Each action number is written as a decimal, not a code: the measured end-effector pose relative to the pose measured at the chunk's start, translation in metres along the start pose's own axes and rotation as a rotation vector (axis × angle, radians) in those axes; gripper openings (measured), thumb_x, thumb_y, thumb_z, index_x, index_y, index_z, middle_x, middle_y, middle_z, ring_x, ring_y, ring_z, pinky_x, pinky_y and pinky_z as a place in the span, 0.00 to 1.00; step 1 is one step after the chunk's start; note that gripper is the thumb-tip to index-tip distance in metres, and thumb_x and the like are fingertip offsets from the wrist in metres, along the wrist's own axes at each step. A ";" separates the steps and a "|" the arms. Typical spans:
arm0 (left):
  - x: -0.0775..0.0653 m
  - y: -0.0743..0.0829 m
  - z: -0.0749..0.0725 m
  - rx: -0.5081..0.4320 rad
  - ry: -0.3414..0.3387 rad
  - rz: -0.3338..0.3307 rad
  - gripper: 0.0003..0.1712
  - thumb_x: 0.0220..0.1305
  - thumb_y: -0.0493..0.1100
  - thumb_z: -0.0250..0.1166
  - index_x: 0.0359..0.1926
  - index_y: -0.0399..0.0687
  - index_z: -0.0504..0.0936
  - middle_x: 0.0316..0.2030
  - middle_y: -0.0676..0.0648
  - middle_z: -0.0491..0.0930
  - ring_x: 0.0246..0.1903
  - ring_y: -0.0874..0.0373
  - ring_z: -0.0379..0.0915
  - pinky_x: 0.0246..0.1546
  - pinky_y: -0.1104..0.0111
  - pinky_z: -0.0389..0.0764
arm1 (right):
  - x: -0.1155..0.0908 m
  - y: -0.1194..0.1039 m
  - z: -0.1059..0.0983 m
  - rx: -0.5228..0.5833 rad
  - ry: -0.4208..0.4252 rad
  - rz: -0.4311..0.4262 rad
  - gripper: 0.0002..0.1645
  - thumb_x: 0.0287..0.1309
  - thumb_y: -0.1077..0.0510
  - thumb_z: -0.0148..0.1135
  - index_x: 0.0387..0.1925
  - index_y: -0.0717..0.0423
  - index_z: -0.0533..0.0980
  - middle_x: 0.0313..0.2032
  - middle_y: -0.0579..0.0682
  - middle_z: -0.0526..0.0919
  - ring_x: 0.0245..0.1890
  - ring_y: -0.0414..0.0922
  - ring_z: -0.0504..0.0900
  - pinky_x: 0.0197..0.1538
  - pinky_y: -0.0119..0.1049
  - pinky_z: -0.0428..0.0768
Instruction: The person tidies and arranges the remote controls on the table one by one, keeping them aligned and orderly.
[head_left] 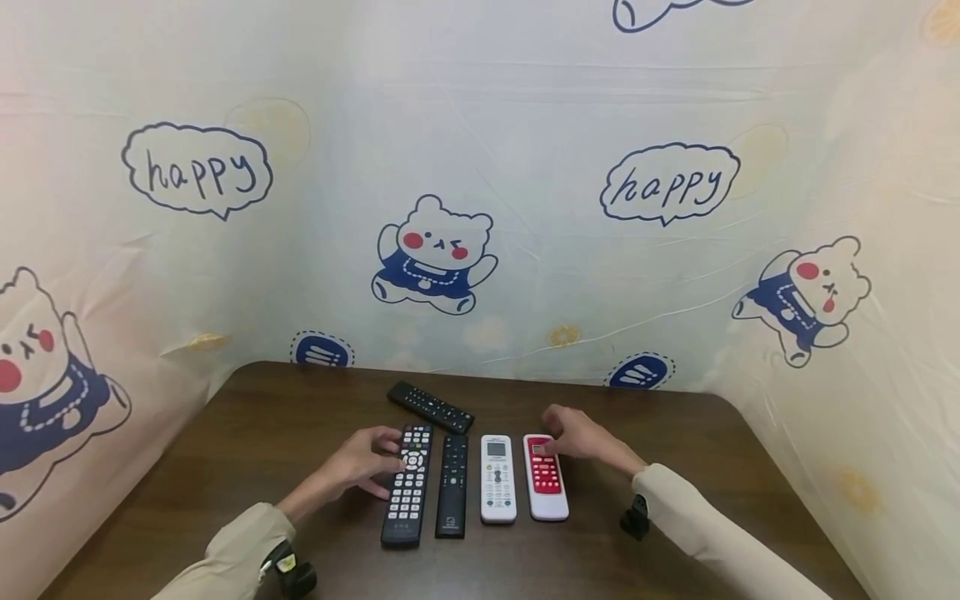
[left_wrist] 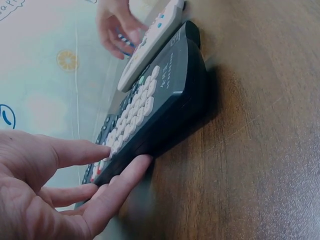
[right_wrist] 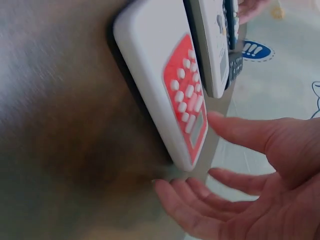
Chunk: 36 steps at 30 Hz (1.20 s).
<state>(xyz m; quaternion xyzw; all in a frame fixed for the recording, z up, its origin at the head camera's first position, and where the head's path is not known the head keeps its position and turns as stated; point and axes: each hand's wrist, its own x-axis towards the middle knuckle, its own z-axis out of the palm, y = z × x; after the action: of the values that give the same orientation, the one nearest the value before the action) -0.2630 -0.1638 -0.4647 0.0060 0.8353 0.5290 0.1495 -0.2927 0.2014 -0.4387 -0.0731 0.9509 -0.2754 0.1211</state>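
My left hand (head_left: 367, 460) lies along the left side of a black remote control with white buttons (head_left: 409, 483). In the left wrist view, the thumb reaches its keys and the fairly straight fingers (left_wrist: 122, 187) touch its side wall. My right hand (head_left: 581, 433) is at the far end of a white remote control with a red keypad (head_left: 547, 479). The right wrist view has its thumb (right_wrist: 240, 131) close by the little screen, the other fingers loosely bent beyond the remote's end. Between these two lie a slim black remote (head_left: 452, 492) and a white remote with a grey screen (head_left: 498, 483).
Another black remote (head_left: 431, 406) lies slantwise behind the row, its right end near the slim black one. All rest on a dark brown wooden table (head_left: 315, 408). A sheet printed with cartoon bears (head_left: 435, 258) hangs around the table's back and sides.
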 end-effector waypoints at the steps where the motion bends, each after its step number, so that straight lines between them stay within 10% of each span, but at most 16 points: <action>1: 0.000 0.000 0.000 -0.001 -0.001 0.002 0.37 0.61 0.30 0.73 0.69 0.29 0.70 0.59 0.28 0.74 0.41 0.47 0.83 0.29 0.56 0.94 | -0.002 0.002 0.000 0.019 -0.006 0.022 0.28 0.57 0.63 0.77 0.57 0.64 0.76 0.48 0.61 0.83 0.44 0.53 0.85 0.39 0.45 0.93; 16: 0.001 0.003 -0.001 0.021 -0.002 0.004 0.37 0.60 0.29 0.73 0.69 0.29 0.70 0.58 0.27 0.74 0.40 0.47 0.83 0.29 0.57 0.94 | -0.021 0.004 0.003 0.289 -0.110 0.202 0.32 0.58 0.69 0.73 0.61 0.70 0.70 0.42 0.61 0.81 0.37 0.52 0.86 0.33 0.41 0.94; 36: 0.005 0.008 -0.006 0.047 -0.044 0.018 0.35 0.63 0.30 0.71 0.69 0.28 0.69 0.54 0.30 0.75 0.40 0.46 0.83 0.30 0.56 0.94 | -0.022 0.002 0.004 0.320 -0.167 0.219 0.37 0.59 0.71 0.71 0.67 0.69 0.66 0.44 0.63 0.80 0.41 0.54 0.86 0.34 0.43 0.94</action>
<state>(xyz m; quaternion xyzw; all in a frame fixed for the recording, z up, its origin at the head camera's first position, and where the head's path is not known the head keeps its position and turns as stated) -0.2702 -0.1649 -0.4558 0.0288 0.8441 0.5101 0.1627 -0.2711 0.2054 -0.4391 0.0282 0.8838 -0.4012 0.2389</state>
